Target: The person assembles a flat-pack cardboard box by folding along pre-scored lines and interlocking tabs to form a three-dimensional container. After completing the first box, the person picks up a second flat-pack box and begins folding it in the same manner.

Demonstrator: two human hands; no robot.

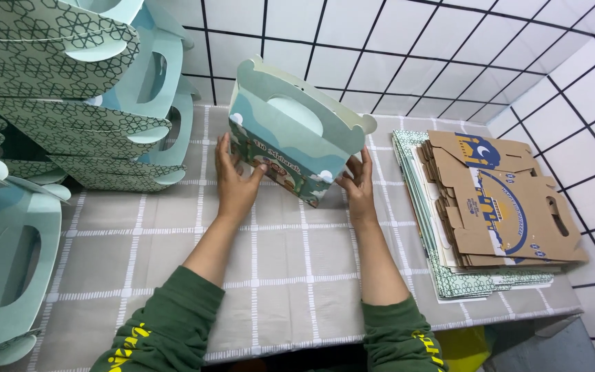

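Between the left hand (pixel 234 180) and right hand (pixel 358 184), both gripping: a teal carton (pixel 290 141).

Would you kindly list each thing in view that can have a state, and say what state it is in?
Pale green carrier box: opened up, tilted, held over the table.
Left hand: gripping the box's left side.
Right hand: gripping its right side.
Brown cardboard blanks: flat, stacked.
Assembled green boxes: folded up, piled at left.

A folded box (pixel 290 138) stands mid-table (pixel 173 275), box stacks (pixel 70 103) left, flat cardboard pile (pixel 497 207) right.
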